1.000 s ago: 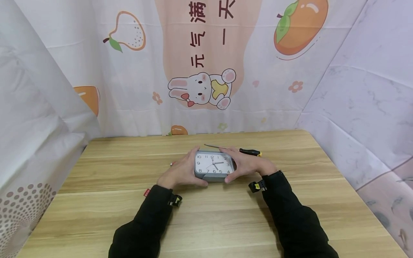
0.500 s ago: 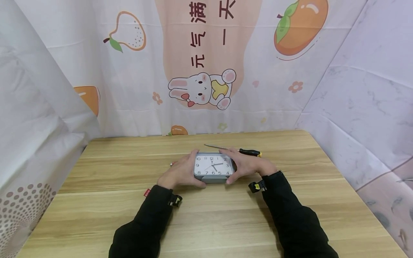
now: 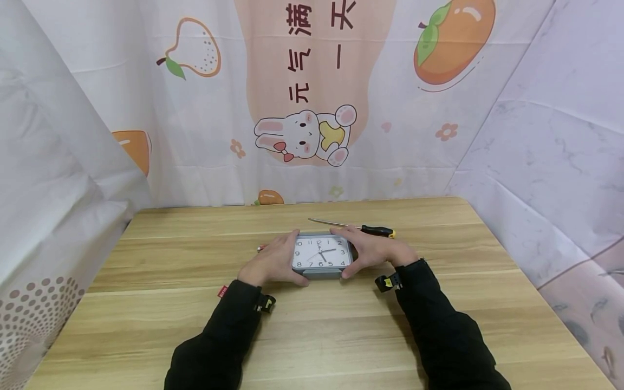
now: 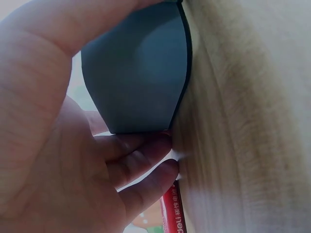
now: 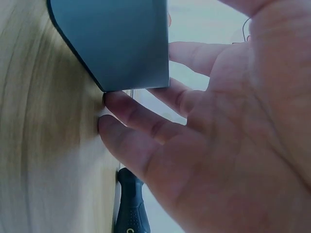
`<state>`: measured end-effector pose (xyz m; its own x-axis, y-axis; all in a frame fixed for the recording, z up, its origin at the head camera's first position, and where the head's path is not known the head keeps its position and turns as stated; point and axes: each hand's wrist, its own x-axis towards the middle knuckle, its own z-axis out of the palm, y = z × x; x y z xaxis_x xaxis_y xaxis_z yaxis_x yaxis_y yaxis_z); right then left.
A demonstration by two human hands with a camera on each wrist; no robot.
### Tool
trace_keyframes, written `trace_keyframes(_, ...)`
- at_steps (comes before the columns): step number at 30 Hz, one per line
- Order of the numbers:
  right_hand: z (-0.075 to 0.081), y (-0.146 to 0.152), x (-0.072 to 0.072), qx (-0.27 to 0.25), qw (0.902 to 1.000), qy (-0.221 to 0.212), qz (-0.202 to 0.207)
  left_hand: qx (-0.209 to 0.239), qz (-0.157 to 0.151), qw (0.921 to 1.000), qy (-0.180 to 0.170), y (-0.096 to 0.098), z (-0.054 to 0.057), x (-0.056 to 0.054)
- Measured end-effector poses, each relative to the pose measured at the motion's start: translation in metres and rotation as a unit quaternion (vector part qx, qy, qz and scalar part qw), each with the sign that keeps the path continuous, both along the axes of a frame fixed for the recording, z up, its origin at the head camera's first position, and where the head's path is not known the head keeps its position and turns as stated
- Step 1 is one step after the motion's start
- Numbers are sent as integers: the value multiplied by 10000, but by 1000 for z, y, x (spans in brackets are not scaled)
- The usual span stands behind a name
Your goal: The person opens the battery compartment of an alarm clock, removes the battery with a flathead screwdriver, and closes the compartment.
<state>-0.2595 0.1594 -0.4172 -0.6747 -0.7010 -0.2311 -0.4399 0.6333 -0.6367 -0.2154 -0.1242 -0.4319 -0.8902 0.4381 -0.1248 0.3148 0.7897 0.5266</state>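
A grey desk clock (image 3: 322, 253) with a white rectangular face stands near the middle of the table, its face tipped upward towards me. My left hand (image 3: 275, 262) grips its left end, thumb at the front and fingers round the back. On the opposite end, my right hand (image 3: 375, 249) holds it the same way. The left wrist view has the clock's dark side panel (image 4: 138, 73) close against the wood, with fingertips along its far edge. In the right wrist view, fingers touch the back edge of the other side panel (image 5: 114, 43).
Behind the right hand lies a screwdriver (image 3: 375, 231) with a black and yellow handle. A red battery (image 4: 172, 208) lies beyond the left fingers. A small red tag (image 3: 222, 291) shows at the left sleeve. The wooden table (image 3: 312, 336) ends at a printed curtain (image 3: 195, 135).
Between both hands, the clock has shifted slightly towards me and a little left. My hands keep their hold. The screwdriver has not moved.
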Motion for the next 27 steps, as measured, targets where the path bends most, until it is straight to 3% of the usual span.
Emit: trace_keyframes(27,2,-1,1,103,9999,-56,32,49,-36,10000,-71,-1,1,1)
